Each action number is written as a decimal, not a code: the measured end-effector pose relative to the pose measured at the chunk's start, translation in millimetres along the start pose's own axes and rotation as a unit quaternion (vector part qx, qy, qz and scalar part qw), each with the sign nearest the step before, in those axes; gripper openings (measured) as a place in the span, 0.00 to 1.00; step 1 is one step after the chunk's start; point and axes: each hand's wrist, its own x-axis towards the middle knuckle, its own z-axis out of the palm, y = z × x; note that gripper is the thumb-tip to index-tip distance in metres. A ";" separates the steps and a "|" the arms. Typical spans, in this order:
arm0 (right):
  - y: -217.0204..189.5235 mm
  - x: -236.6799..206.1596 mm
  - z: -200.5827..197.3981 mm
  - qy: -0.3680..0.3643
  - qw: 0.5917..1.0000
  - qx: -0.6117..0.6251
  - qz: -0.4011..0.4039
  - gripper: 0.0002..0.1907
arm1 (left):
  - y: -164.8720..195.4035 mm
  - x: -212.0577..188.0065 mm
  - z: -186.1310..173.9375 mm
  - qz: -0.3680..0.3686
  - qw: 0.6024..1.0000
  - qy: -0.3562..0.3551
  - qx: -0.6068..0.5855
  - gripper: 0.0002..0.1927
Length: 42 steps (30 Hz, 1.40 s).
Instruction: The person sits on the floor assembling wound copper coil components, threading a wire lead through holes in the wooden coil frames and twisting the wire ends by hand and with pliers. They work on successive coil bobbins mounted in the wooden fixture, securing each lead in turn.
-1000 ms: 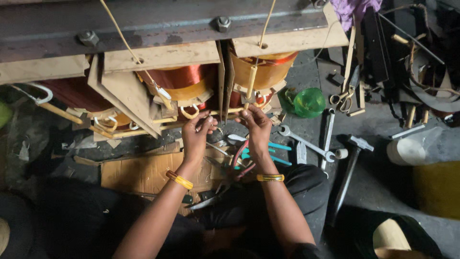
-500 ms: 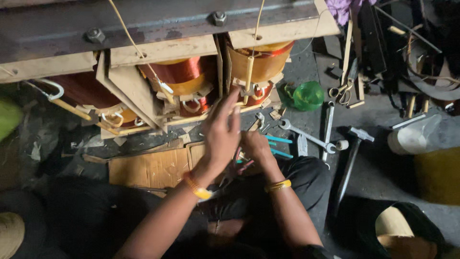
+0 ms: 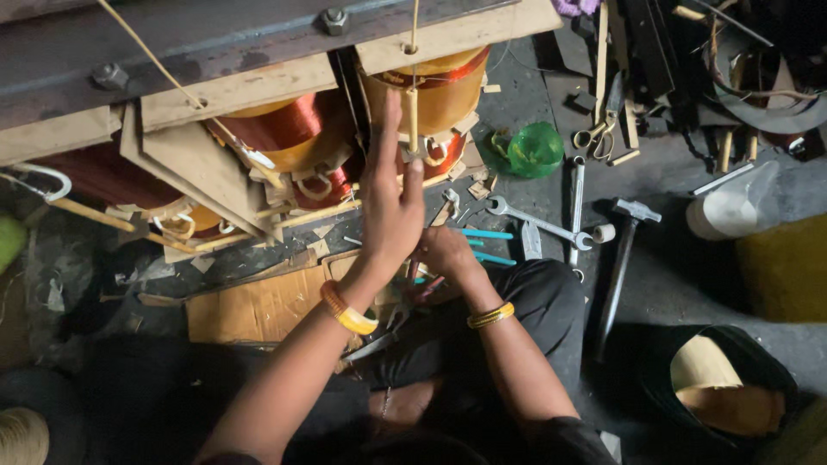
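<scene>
My left hand (image 3: 390, 194) is raised with its fingers stretched out flat, reaching between two copper wire coils (image 3: 293, 138) of a large transformer with wooden spacer boards (image 3: 207, 90). A thin yellowish strip (image 3: 413, 103) hangs down right beside its fingertips. My right hand (image 3: 445, 251) is low, near my lap, curled over small tools on the floor; what it grips is hidden. Each wrist wears a yellow bangle.
Two spanners (image 3: 538, 222) and a hammer (image 3: 622, 250) lie on the floor to the right. A green plastic lump (image 3: 534, 148), scissors (image 3: 594, 133), a white roll (image 3: 728, 207) and a black bucket (image 3: 732, 379) stand further right. Cardboard (image 3: 258, 306) lies at left.
My left hand rose from the coil's lower edge and opened flat between the coils. My right hand dropped from the coil to the floor near my lap.
</scene>
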 end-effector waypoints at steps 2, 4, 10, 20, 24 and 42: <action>0.0 -7.8 1.7 0.004 0.999 -0.029 -0.046 0.13 | -1.0 -19.1 -22.3 -0.007 0.999 -0.030 -0.011 0.33; 2.6 -15.2 6.0 -0.039 0.997 -0.067 -0.018 0.27 | -6.5 -40.1 -44.1 -0.028 0.998 -0.058 0.006 0.27; 12.7 -53.8 58.1 0.111 0.965 -0.199 -0.127 0.28 | -75.9 -77.0 -96.7 -0.205 0.968 -0.049 0.137 0.13; 6.4 -75.1 57.7 0.123 0.944 -0.285 -0.110 0.26 | -152.0 -83.1 -57.6 -0.281 0.952 -0.007 -0.116 0.17; -3.4 -70.5 50.2 0.099 0.962 -0.238 -0.090 0.23 | -159.0 -74.0 -43.7 -0.303 0.932 0.013 -0.200 0.15; -12.3 -45.8 21.3 0.043 0.844 -0.432 -0.314 0.32 | -165.0 -78.8 -35.9 -0.312 0.892 0.032 -0.325 0.17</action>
